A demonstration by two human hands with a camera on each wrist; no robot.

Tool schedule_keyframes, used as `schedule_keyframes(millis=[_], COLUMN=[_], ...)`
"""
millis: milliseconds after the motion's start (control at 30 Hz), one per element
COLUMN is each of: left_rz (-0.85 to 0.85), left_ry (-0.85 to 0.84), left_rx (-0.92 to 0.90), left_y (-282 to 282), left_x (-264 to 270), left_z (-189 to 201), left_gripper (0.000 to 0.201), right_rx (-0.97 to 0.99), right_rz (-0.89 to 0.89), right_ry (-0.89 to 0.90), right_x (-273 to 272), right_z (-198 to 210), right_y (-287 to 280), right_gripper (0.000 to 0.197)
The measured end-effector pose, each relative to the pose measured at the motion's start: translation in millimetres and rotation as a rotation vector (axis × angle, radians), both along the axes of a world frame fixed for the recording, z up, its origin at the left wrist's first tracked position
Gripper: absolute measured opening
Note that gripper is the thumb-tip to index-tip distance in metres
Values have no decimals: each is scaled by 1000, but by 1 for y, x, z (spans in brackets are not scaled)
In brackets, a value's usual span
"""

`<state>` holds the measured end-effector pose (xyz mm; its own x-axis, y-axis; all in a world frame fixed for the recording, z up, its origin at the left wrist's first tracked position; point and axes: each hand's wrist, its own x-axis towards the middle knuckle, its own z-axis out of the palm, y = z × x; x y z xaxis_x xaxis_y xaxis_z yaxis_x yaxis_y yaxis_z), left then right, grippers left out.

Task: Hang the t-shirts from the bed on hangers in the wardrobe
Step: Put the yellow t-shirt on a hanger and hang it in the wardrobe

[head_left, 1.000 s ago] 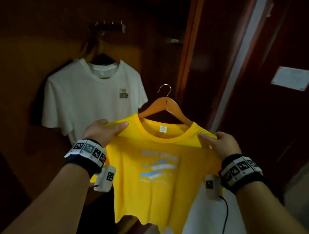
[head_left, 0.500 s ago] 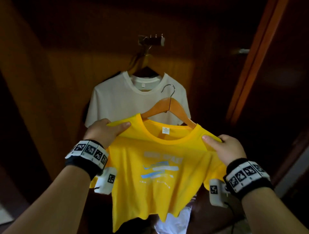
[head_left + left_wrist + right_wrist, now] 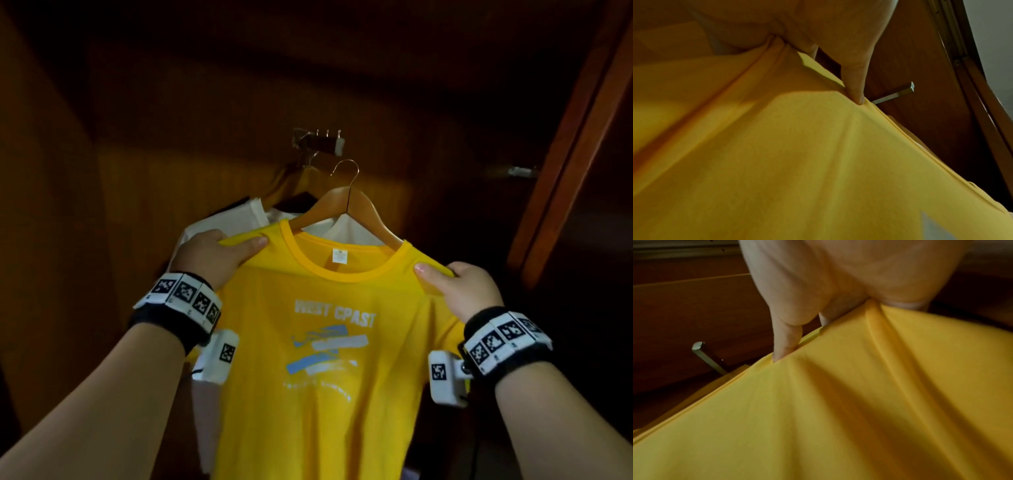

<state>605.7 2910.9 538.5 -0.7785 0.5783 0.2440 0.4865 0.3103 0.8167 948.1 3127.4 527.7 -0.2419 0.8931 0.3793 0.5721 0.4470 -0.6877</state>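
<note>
A yellow t-shirt (image 3: 325, 377) with a blue and white print hangs on a wooden hanger (image 3: 346, 209) whose metal hook stands just below the rail bracket (image 3: 318, 142) in the dark wardrobe. My left hand (image 3: 219, 255) pinches the shirt's left shoulder, and my right hand (image 3: 455, 284) pinches its right shoulder. Both wrist views show yellow cloth (image 3: 797, 154) (image 3: 838, 402) bunched between thumb and fingers. A white t-shirt (image 3: 239, 222) hangs on its own hanger right behind the yellow one, mostly hidden.
Wooden wardrobe walls close in on the left (image 3: 44, 240) and behind. The door frame (image 3: 575, 144) runs up the right side, with a metal handle (image 3: 520, 171) beside it. Something white lies low in the wardrobe under the shirts.
Both hands have carried the yellow shirt on its hanger up and leftward into the wardrobe. Its hook now sits just under the rail bracket, in front of the white shirt.
</note>
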Motion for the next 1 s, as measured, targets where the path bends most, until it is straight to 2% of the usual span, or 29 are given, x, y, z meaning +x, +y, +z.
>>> schedule_keyframes(millis=[67, 133, 333, 467, 633, 1000], left_rz=[17, 36, 119, 182, 228, 306], left_ry=[5, -15, 34, 40, 4, 6], left_rx=[28, 66, 89, 116, 140, 102], left_y=[8, 15, 29, 38, 44, 54], left_x=[1, 0, 5, 16, 22, 13], left_z=[12, 21, 46, 51, 39, 35], left_gripper=[115, 108, 99, 100, 99, 109], right_rx=[24, 46, 88, 118, 144, 123], right_rz=[38, 71, 163, 219, 284, 397], right_ry=[30, 52, 88, 86, 68, 114], right_x=[-6, -13, -28, -35, -49, -72], right_z=[13, 24, 49, 67, 68, 71], right_y=[12, 25, 68, 88, 118, 148], right_gripper=[62, 53, 54, 44, 53, 53])
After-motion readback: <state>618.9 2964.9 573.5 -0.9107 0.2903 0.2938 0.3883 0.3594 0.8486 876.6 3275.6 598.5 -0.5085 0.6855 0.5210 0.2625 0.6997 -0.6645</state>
